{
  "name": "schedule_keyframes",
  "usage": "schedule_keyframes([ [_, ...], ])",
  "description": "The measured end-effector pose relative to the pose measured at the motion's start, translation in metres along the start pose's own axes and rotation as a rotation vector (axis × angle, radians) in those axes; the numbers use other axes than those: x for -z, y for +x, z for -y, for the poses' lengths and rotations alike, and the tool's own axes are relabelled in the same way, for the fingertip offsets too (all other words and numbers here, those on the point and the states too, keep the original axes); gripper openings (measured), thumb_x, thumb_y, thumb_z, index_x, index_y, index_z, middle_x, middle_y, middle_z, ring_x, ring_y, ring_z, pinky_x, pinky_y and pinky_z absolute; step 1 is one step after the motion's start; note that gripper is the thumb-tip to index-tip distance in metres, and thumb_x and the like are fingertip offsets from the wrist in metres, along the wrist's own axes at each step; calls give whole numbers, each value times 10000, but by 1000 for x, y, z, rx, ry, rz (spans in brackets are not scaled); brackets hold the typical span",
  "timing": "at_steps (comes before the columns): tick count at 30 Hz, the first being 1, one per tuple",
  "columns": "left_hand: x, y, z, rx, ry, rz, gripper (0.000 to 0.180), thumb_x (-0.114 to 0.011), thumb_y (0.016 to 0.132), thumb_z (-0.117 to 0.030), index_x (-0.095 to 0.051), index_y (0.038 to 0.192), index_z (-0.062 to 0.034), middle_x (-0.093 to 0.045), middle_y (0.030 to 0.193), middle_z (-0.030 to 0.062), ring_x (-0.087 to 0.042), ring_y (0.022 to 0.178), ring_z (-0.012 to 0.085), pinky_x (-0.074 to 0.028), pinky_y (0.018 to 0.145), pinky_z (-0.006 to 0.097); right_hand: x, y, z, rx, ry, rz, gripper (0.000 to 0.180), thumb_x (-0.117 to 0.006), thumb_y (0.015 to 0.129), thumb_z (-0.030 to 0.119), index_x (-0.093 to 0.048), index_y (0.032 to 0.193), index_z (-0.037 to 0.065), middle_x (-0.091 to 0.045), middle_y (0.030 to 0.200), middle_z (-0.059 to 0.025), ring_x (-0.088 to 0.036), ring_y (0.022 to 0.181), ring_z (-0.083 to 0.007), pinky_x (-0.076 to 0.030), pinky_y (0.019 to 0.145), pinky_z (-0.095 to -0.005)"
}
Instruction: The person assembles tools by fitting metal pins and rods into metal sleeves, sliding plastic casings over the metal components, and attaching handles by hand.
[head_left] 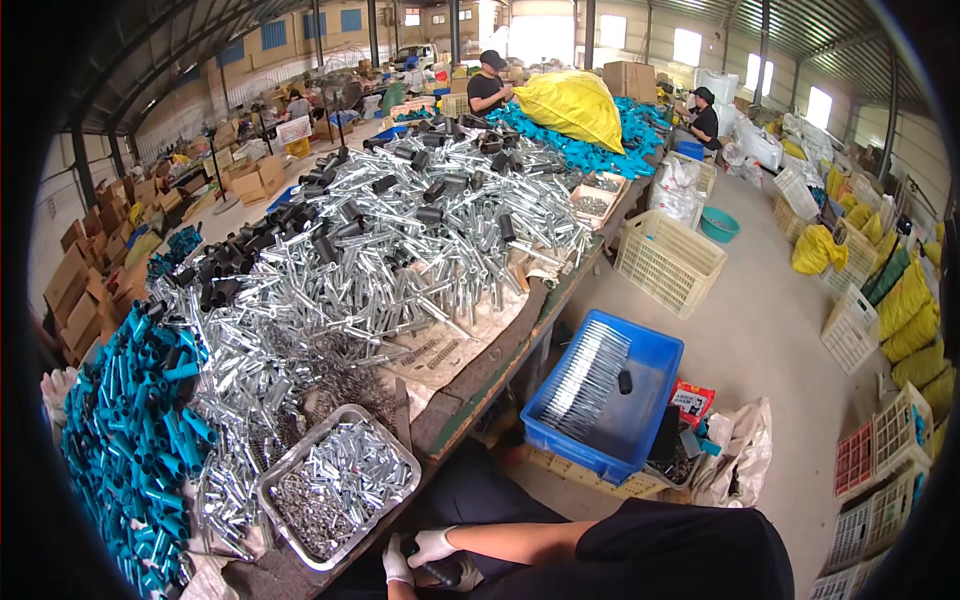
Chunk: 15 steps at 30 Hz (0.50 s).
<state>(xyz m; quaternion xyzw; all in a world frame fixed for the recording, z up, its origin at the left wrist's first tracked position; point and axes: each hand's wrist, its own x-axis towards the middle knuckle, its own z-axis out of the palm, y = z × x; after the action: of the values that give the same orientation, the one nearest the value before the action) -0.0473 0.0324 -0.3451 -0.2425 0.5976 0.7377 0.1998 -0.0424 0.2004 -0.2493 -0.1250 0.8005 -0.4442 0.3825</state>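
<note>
Both hands wear white gloves and are close together at the lower edge, beside the table. My left hand (398, 563) is closed, its fingers bunched; what it holds, if anything, is hidden. Touching or nearly touching it, my right hand (434, 546) is closed too, fingers curled downward. Just below the right hand shows a dark rounded object (442, 571), too shaded to name. Nearest to the hands is a metal tray (412, 477) filled with short silver metal tubes (362, 462) and small metal parts (312, 512).
A long table (480, 395) bears heaped silver metal tubes (400, 230), black sleeves (325, 250), teal tubes (130, 430) and a yellow sack (570, 108). To the right, a blue bin (655, 400) holds a row of silver rods. Crates (672, 262) stand beyond; two people sit farther back.
</note>
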Motion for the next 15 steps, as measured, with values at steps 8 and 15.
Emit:
schedule_keyframes([
  [8, 12, 10, 9, 36, -136, 78, 343, -517, 965, -312, -644, 1077, -14, -651, 943, 91, -640, 851, 243, -528, 730, 378, -4, 20, -19, 139, 135, -88, 678, -563, 843, 611, -654, 1171, 25, -667, 1146, -174, -622, 1069, -285, -469, 921, -368],
  [15, 10, 19, 17, -90, -80, 3, 363, -546, 943, -323, -644, 1075, 0, -641, 859, 73, -616, 717, 191, -510, 609, 333, 2, 34, -29, 31, 75, -251, 641, -474, 928, 557, -584, 1291, 40, -577, 1303, -225, -527, 1224, -345, -401, 1029, -391],
])
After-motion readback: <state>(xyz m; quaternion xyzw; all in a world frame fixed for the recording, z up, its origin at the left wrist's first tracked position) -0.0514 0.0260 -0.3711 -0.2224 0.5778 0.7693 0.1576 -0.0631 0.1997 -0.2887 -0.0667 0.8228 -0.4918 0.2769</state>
